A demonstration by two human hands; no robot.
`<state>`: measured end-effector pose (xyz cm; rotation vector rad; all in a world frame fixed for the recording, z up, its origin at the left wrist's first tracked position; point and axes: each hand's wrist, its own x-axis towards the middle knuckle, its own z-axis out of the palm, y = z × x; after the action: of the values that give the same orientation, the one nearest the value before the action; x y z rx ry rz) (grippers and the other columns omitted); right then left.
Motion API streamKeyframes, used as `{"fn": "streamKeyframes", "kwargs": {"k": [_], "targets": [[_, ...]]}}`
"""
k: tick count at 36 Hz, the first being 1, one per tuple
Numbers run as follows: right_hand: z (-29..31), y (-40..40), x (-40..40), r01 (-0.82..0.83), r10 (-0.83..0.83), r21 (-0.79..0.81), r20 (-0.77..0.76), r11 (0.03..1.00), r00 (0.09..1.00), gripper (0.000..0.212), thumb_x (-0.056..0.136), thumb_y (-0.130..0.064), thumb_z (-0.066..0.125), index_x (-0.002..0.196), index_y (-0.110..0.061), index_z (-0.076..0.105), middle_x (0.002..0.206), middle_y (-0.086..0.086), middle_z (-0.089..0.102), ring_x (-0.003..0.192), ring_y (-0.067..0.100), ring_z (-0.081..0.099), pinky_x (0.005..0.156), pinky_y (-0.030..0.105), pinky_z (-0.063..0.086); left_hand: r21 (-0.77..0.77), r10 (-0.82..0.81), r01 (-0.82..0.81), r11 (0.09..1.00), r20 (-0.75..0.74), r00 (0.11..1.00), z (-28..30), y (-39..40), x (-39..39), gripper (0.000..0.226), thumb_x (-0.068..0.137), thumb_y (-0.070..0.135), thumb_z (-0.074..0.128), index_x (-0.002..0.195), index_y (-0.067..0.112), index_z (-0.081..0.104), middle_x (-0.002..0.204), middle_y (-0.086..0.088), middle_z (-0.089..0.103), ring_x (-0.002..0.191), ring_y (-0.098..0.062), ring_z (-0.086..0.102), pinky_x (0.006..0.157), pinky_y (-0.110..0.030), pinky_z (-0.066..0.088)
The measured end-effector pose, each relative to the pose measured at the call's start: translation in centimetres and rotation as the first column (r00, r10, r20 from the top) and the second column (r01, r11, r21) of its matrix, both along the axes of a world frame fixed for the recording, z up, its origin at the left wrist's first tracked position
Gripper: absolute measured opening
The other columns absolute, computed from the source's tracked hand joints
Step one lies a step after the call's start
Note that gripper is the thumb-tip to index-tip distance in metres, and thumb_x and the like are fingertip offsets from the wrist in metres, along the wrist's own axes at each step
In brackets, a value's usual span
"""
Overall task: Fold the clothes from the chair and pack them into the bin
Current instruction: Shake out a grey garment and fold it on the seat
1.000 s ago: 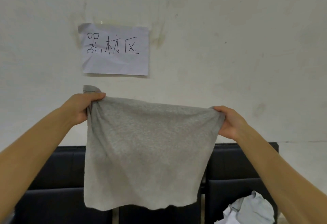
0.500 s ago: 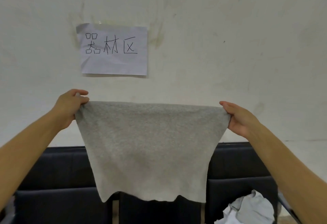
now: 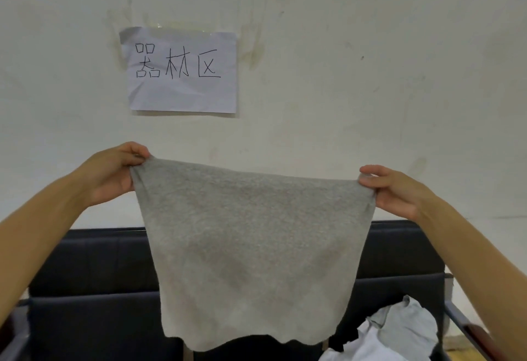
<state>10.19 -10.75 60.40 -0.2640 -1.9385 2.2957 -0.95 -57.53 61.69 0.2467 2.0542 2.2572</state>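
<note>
left hand (image 3: 114, 172) and right hand (image 3: 393, 189) each pinch a top corner of the grey cloth (image 3: 251, 246), held taut above dark chair (image 3: 94, 281); pale clothes (image 3: 396, 332), possibly shirts, lie lower right.

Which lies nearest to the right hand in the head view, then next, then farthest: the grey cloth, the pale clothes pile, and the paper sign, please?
1. Grey cloth: pinched by the right hand.
2. Pale clothes pile: below, on the chair.
3. Paper sign: upper left, on the wall.

The grey cloth (image 3: 256, 249) looks like soft, matt knit with a slightly fuzzy, flecked surface. The dark chairs (image 3: 94, 272) have smooth padding with a faint sheen. The paper sign (image 3: 182, 72) is creased. The wall (image 3: 370, 61) is matt, stained paint.
</note>
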Motion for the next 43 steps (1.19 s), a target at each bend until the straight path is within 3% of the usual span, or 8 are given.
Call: {"fn": "streamKeyframes", "kwargs": {"k": [6,15,21,24,28,34,40,43], "targets": [[0.1,0.9,1.3,-0.030,0.008,0.244,0.091,0.969,0.996,0.015,0.086,0.008,0.054,0.093,-0.001,0.064,0.094,0.010,0.061,0.088,0.020,0.060,0.067,0.024,0.055,-0.131,-0.035,0.038,0.991,0.024,0.999,-0.7,-0.1,0.2,0.057,0.093,-0.008,0.035,0.055,0.016,0.070,0.081,-0.004,0.070,0.078,-0.020,0.061,0.061,-0.027,0.057],[0.1,1.6,1.9,-0.073,0.002,0.480,0.147,0.874,0.989,0.022,0.094,-0.001,0.049,0.101,-0.006,0.069,0.110,0.003,0.062,0.099,0.018,0.058,0.076,0.027,0.048,-0.126,0.027,-0.006,0.992,0.170,0.985,-1.6,1.3,0.2,0.015,0.095,0.003,0.044,0.086,0.008,0.054,0.079,-0.009,0.054,0.067,-0.018,0.052,0.046,-0.025,0.053],[0.5,1.4,2.7,-0.205,0.113,0.513,0.205,0.833,0.972,0.024,0.083,-0.021,0.067,0.100,-0.004,0.071,0.107,0.010,0.067,0.095,0.022,0.064,0.074,0.026,0.051,0.021,-0.042,0.039,0.999,0.169,0.985,-1.7,1.8,0.6,0.034,0.094,-0.003,0.036,0.075,0.012,0.060,0.077,-0.007,0.061,0.064,-0.017,0.057,0.049,-0.023,0.054],[0.6,1.7,3.5,-0.344,0.189,0.633,0.301,0.694,0.935,0.052,0.053,-0.041,0.087,0.095,-0.012,0.076,0.103,0.002,0.072,0.095,0.018,0.067,0.076,0.022,0.051,0.053,-0.077,0.069,0.996,0.171,0.982,-1.5,1.7,0.9,0.043,0.089,-0.007,0.033,0.065,0.009,0.065,0.084,-0.010,0.061,0.073,-0.019,0.058,0.061,-0.028,0.055],[1.0,1.5,4.1,-0.389,0.173,0.809,0.349,0.441,0.921,0.035,0.062,-0.035,0.084,0.094,-0.025,0.075,0.105,-0.009,0.068,0.098,0.011,0.062,0.084,0.021,0.045,-0.124,-0.104,0.120,0.985,0.123,0.987,-1.0,1.8,1.5,0.019,0.093,-0.002,0.045,0.103,0.000,0.061,0.103,-0.011,0.060,0.092,-0.021,0.059,0.075,-0.032,0.046],[1.1,1.8,4.0,-0.414,0.142,0.854,0.389,0.314,0.910,0.021,0.072,-0.022,0.079,0.092,-0.023,0.074,0.093,-0.010,0.073,0.090,0.009,0.066,0.089,0.024,0.048,-0.733,-0.120,-0.056,0.678,-0.185,0.975,-1.9,1.5,1.6,0.034,0.081,-0.002,0.067,0.111,0.013,0.061,0.107,0.000,0.056,0.093,-0.014,0.054,0.076,-0.021,0.044],[-0.2,1.6,4.0,-0.380,0.151,0.864,0.349,0.331,0.925,0.018,0.074,-0.022,0.078,0.092,-0.022,0.075,0.092,-0.011,0.072,0.088,0.007,0.065,0.080,0.018,0.046,-0.870,-0.155,-0.222,0.440,-0.317,0.936,-3.6,1.6,0.5,0.005,0.086,0.017,0.067,0.089,0.014,0.069,0.090,-0.002,0.060,0.082,-0.014,0.050,0.076,-0.027,0.034],[-1.1,1.5,3.8,-0.275,0.098,0.905,0.257,0.323,0.961,0.006,0.081,-0.021,0.072,0.087,-0.021,0.074,0.090,-0.009,0.070,0.086,0.008,0.063,0.070,0.014,0.043,-0.919,-0.212,-0.222,0.327,-0.301,0.930,-4.1,1.5,0.2,0.020,0.090,0.023,0.061,0.082,0.007,0.069,0.081,-0.007,0.058,0.074,-0.014,0.048,0.063,-0.020,0.032]]}}
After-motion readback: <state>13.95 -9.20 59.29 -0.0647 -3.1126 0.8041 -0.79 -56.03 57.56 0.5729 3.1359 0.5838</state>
